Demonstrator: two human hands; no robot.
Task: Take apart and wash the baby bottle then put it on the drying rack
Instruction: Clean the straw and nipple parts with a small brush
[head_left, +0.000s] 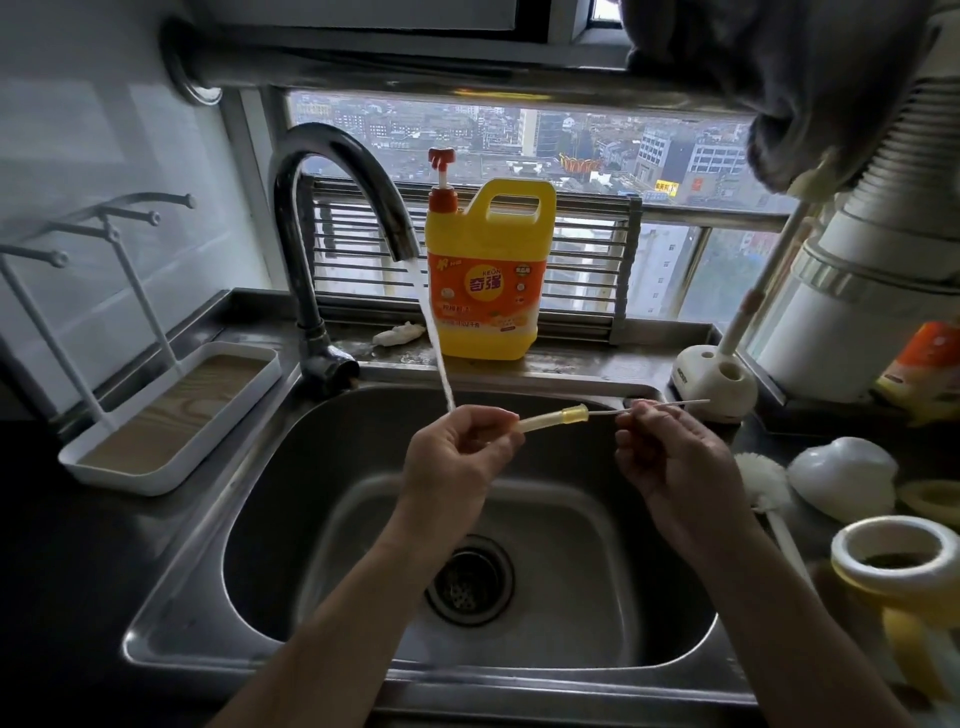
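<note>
Both forearms come in from 6 o'clock over the sink (260, 519); drain (470, 579) sits dead centre below them. Left hand (457, 457) has its fingers curled, pinching a pale yellow straw (550, 420) that points toward 3 o'clock. Right hand (670, 462) has its fingers curled, pinching a thin wire brush (691, 402) whose tip goes into the straw's wider yellow end. Both are held above the basin, near its back edge.

At 4 o'clock on the counter: cream bottle (857, 577), open mouth up. Just beyond it are a white sponge brush (763, 483) lying flat and a white dome cap (841, 478). At 9 o'clock is the drying rack (228, 423), a white tray with upright pegs, nothing on the pegs.

The water stream (436, 338) runs from the faucet (332, 156) at 11 o'clock and lands on the left hand's knuckles. At 12 o'clock is a yellow detergent jug (488, 270) on the sill. At 2 o'clock is a cream brush holder (714, 382) with a handle standing in it. Window and city lie behind.
</note>
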